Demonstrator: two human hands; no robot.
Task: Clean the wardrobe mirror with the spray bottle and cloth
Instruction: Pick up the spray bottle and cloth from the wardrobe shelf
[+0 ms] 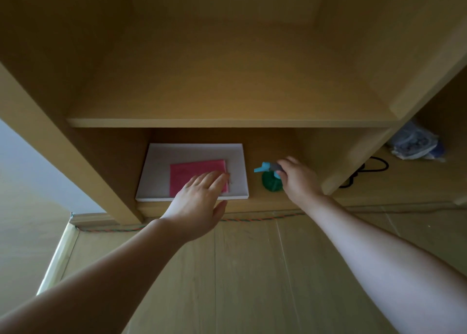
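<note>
Bottom compartment of a wooden wardrobe [106, 171], seen from above and in front. Inside, on the left: a flat white board [161, 161] lying on the compartment floor, with a pink cloth [192, 174] folded square on its near right part. Left hand [199, 204] reaching in palm down, fingers spread and loosely extended, fingertips resting on the near right corner of the cloth, nothing pinched. Just right of the board, apart from it: a spray bottle [271, 180] standing upright, round dark green body, light blue nozzle pointing left, grey collar under the head. Right hand [298, 179] wrapped around the bottle's head from the right, fingers curled over the grey collar and trigger (trigger itself hidden behind the fingers). One bare shelf [227, 122] above. In the neighbouring compartment on the far right: a crumpled plastic bag [417, 144] and a black cable [374, 166]. Along the wardrobe's base, a twisted red-and-green cord [252, 219] on the wooden floor [252, 270].
</note>
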